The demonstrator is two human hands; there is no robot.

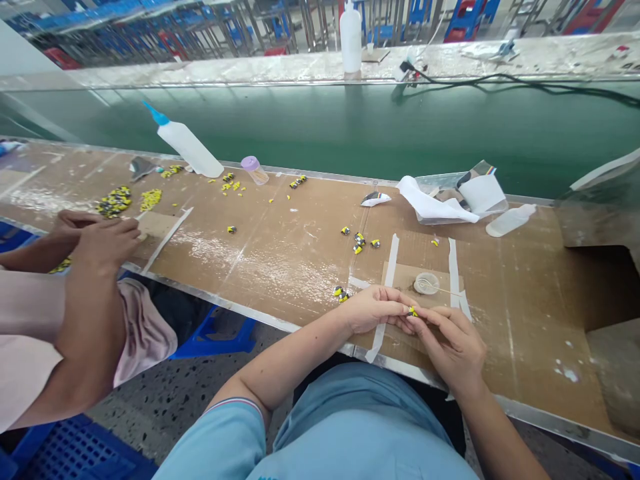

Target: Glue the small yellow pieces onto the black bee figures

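Both my hands meet over the taped cardboard at the table's front edge. Between their fingertips sits a small yellow-and-black piece (412, 312). My left hand (376, 309) pinches it from the left, and my right hand (454, 340) grips it from the right with thumb and fingers. Just beyond them stands a small round dish (427, 283) with a thin stick (447, 291) lying across it. Left of my left hand lie a few similar yellow-and-black pieces (341, 294), and a further cluster of pieces (359, 241) rests farther back.
A co-worker's hands (103, 237) work at the left beside a pile of pieces (114, 201). A blue-tipped bottle (190, 148), a lilac-lidded jar (255, 171), a plastic bag with white paper (445, 200) and a small squeeze bottle (510, 220) line the back edge. The green belt (300, 123) runs behind.
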